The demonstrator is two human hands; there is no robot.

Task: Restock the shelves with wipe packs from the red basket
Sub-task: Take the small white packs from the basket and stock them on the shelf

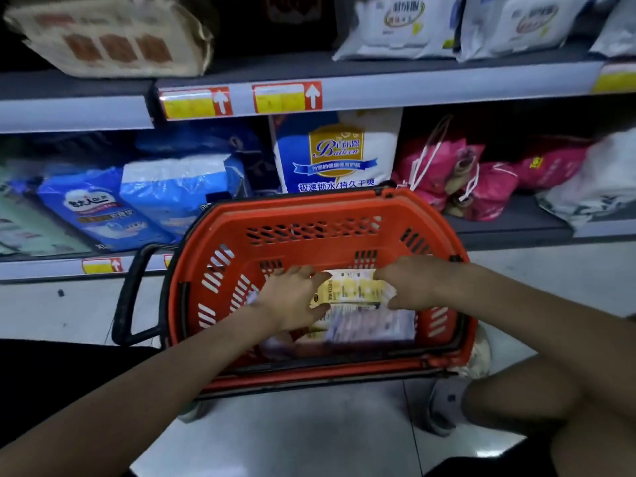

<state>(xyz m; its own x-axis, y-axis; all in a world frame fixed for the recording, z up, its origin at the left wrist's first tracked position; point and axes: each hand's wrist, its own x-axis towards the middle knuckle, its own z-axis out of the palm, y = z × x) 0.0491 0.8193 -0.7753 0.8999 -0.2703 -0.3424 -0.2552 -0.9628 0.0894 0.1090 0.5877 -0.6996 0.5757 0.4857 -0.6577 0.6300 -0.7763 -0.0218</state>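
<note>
A red basket (309, 235) stands on the floor in front of the low shelf. Both my hands reach inside it. My left hand (296, 297) grips the left end of a yellow-and-white wipe pack (354, 287), and my right hand (409, 284) grips its right end. Under that pack lie more packs, among them a pale purple one (375, 325). White wipe packs (395, 25) stand on the upper shelf at the top right.
The basket's black handle (130, 297) sticks out to the left. The low shelf (509, 228) holds blue packs (103, 208), a tall white-and-blue bag (337, 156) and pink bags (457, 177). A cardboard box (113, 36) sits at the upper left. My knee (537, 401) is at the right.
</note>
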